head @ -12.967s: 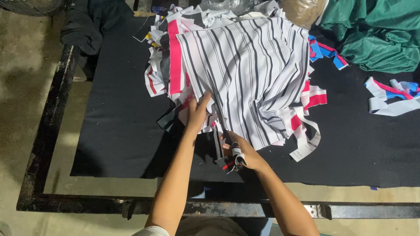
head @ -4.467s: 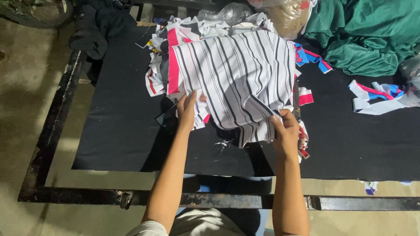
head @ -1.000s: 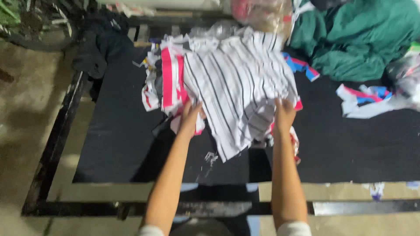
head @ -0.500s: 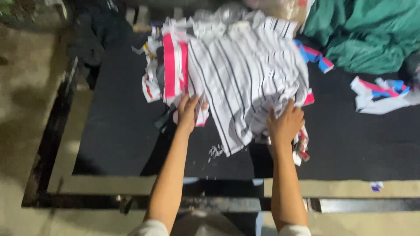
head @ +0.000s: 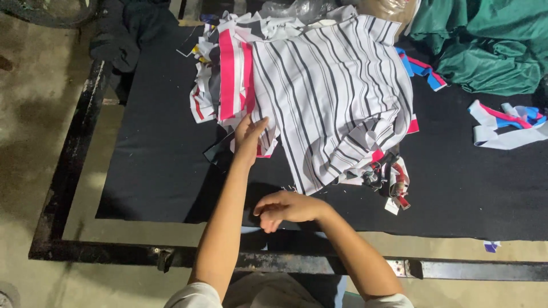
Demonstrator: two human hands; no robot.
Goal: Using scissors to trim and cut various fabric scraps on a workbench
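Observation:
A white garment piece with thin black stripes lies spread over a pile of white, pink and black fabric pieces on a black cloth-covered table. My left hand rests flat with fingers apart on the lower left edge of the pile. My right hand hovers low over the black cloth near the table's front edge, fingers loosely curled, apart from the striped piece; nothing shows in it. A bunch of red, white and black trimmings lies under the striped piece's lower right corner.
Green fabric is heaped at the back right. Blue, pink and white strips lie at the right. Dark clothing sits at the back left. A black metal frame edges the table above a concrete floor.
My right hand has let go of the striped piece's lower edge and drawn back left toward the table front. My left hand stays on the pile.

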